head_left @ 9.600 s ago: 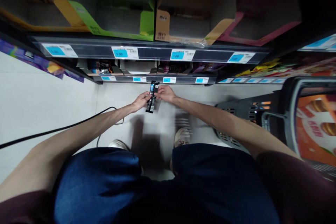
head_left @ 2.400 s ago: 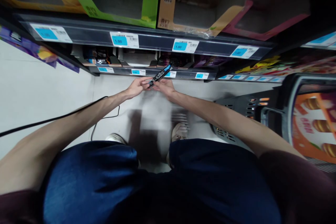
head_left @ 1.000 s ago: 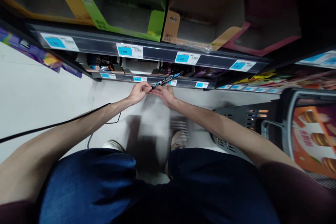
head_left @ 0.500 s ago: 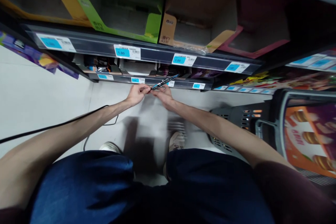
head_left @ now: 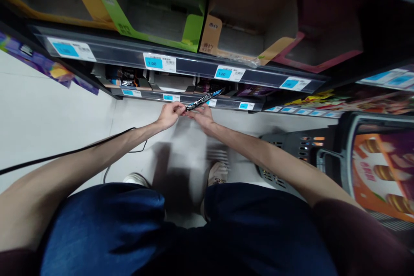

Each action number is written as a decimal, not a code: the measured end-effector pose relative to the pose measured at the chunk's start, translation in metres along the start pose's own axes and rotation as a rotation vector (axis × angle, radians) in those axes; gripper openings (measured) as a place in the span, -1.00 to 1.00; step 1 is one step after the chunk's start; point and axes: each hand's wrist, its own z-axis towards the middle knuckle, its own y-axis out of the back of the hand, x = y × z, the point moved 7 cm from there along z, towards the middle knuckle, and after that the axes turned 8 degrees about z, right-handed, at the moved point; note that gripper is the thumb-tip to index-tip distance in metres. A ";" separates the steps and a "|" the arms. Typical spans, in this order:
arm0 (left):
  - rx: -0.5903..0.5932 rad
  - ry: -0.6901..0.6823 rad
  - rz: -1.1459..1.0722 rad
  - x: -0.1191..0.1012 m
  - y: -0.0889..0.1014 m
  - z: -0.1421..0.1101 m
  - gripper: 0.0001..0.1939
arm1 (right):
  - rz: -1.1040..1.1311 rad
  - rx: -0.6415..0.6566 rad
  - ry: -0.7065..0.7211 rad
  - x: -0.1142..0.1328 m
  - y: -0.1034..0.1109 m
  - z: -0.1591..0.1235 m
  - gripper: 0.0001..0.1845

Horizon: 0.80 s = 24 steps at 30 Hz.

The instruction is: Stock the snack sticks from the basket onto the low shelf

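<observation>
While blue-clad knees [head_left: 106, 220] fill 6 o'clock, left grip [head_left: 169, 115] pinches the near end of a slim black packet [head_left: 205, 99]; right grip [head_left: 203, 120] touches beneath, closure unclear. Change: packet swung from near 12 to 2 o'clock, almost edge-on. Judged re-angled, not released. Beyond, at 12: lower shelf [head_left: 152, 95].

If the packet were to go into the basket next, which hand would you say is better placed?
Probably the right: the right grip is at the packet and nearer the basket, while the left grip pinches the packet's near end from the side away from the basket.
</observation>
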 end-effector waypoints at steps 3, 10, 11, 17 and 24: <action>0.007 0.005 0.018 0.003 -0.001 0.000 -0.74 | -0.002 0.009 -0.013 0.001 0.000 -0.002 -0.26; 0.042 0.039 -0.067 0.007 -0.003 -0.001 -0.67 | -0.023 -0.008 -0.039 0.002 0.001 -0.005 -0.30; 0.052 0.051 -0.092 0.007 -0.004 -0.001 -0.64 | -0.037 -0.008 -0.039 0.003 0.001 -0.005 -0.31; 0.063 0.085 -0.071 0.014 -0.007 0.003 -0.59 | -0.082 0.061 -0.050 0.007 -0.004 -0.006 -0.39; 0.066 0.092 0.080 0.016 -0.002 0.004 -0.50 | -0.094 0.155 -0.052 0.001 -0.006 -0.003 -0.46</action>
